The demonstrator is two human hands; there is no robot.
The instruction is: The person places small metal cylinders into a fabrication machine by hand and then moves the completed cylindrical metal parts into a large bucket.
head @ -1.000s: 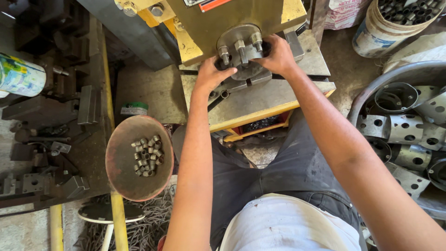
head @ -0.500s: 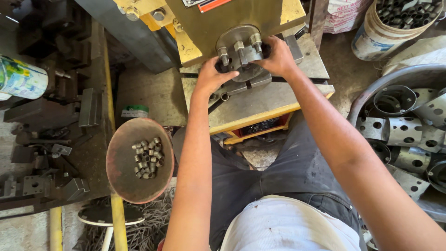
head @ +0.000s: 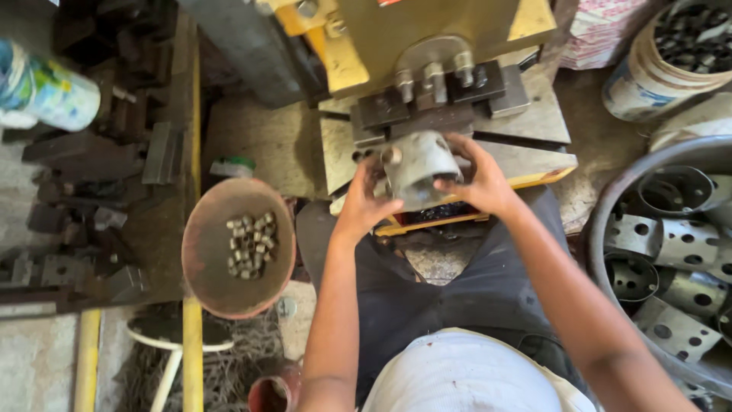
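- The grey metal block (head: 418, 164), rounded and greasy, sits between both hands.
- The left hand (head: 364, 204) grips it at nine o'clock.
- The right hand (head: 479, 181) clasps it at three o'clock.

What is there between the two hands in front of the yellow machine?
In the head view, a grey metal part sits between the left hand and right hand; both hold it.
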